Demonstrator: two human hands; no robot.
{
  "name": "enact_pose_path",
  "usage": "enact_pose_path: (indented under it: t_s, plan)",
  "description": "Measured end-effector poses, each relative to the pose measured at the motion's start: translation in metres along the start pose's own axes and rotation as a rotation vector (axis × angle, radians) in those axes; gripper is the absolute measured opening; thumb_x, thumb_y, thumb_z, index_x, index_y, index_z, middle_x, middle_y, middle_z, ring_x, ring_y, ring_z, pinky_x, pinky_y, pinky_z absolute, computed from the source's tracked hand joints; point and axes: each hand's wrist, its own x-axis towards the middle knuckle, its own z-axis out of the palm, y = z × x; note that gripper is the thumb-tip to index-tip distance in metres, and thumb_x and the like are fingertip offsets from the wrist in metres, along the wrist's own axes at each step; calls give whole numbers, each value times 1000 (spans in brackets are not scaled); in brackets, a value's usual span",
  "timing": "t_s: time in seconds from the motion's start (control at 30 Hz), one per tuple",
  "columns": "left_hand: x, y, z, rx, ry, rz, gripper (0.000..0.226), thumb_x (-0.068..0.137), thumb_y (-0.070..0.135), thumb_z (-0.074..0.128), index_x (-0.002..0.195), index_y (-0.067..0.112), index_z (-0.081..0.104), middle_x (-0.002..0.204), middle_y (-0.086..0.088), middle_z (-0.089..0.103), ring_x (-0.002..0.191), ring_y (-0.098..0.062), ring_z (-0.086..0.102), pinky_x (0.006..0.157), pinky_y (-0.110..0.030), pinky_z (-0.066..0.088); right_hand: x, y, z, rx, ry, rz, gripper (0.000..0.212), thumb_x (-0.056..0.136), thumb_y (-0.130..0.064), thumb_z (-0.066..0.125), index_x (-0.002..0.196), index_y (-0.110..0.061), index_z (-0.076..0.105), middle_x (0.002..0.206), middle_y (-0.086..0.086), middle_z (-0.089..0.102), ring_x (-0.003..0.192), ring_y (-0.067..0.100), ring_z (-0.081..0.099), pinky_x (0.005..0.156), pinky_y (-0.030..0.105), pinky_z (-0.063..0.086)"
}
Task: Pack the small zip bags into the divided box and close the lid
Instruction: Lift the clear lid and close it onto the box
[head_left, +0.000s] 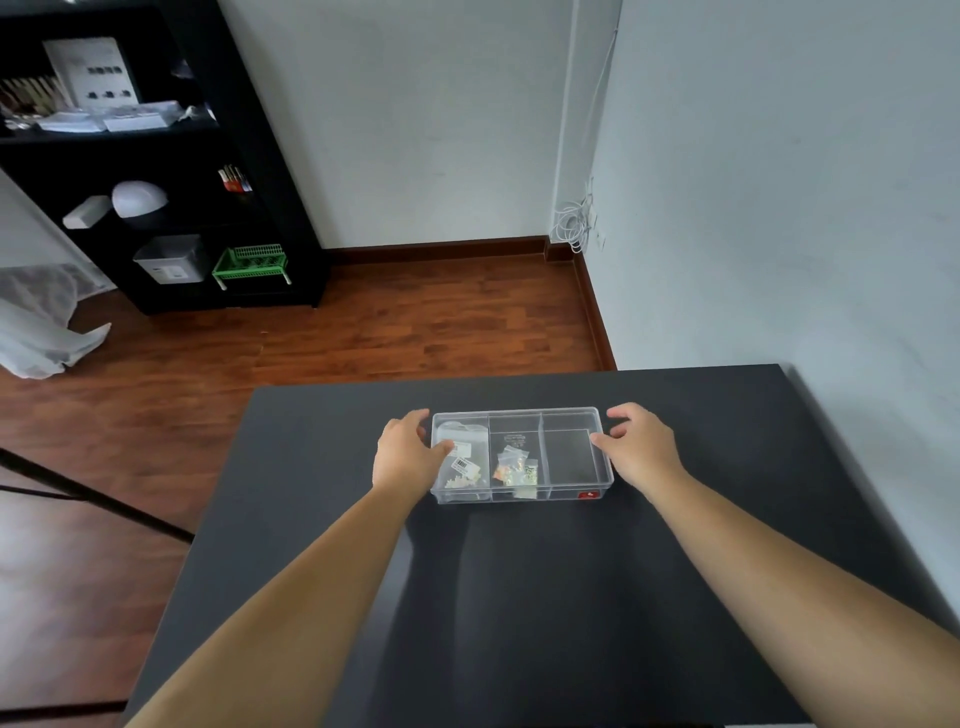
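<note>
A clear divided box (571, 486) stands in the middle of the dark table (519, 597). Its left compartment holds zip bags (464, 467), one with a barcode label. Small zip bags of coloured bits (514, 467) lie in the middle compartment; the right compartment looks empty. A clear lid (519, 413) seems to lie on top of the box. My left hand (408, 454) grips the box's left end, thumb on top. At the right end my right hand (641, 447) grips in the same way, thumb on the top edge.
The table's far edge runs just behind the box, with wooden floor (415, 322) beyond it. A white wall (779, 208) stands close on the right. A black shelf unit (171, 208) with several items fills the back left. A dark stand leg (93, 499) crosses the floor at left.
</note>
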Motion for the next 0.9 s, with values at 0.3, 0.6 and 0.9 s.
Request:
enact_pose_path:
  t_s: [0.3,0.6,0.9]
  plan:
    - [-19,-8,25,589,-153,451,71,92,57,29,148,23,1,160,0,1,147,-18,-1,118,-40,8,-16,6,32,-623,-109,-557,73,91,-61,35,150,-25,12,161,-1,12,148,19,8,119,42,12]
    - [-19,-15,34,603,-190,434,70,90,61,8,146,24,-12,158,2,-14,144,-14,-16,118,-39,3,-12,19,43,-756,-101,-578,81,82,-68,-5,150,-24,-9,161,-1,-9,148,19,-11,118,45,-1]
    - [-28,-5,29,571,-126,452,70,93,59,16,147,21,-9,159,3,-12,144,-12,-15,116,-35,-5,-19,7,27,-621,-82,-559,74,85,-66,5,150,-30,0,162,0,-1,148,17,-8,118,44,-4]
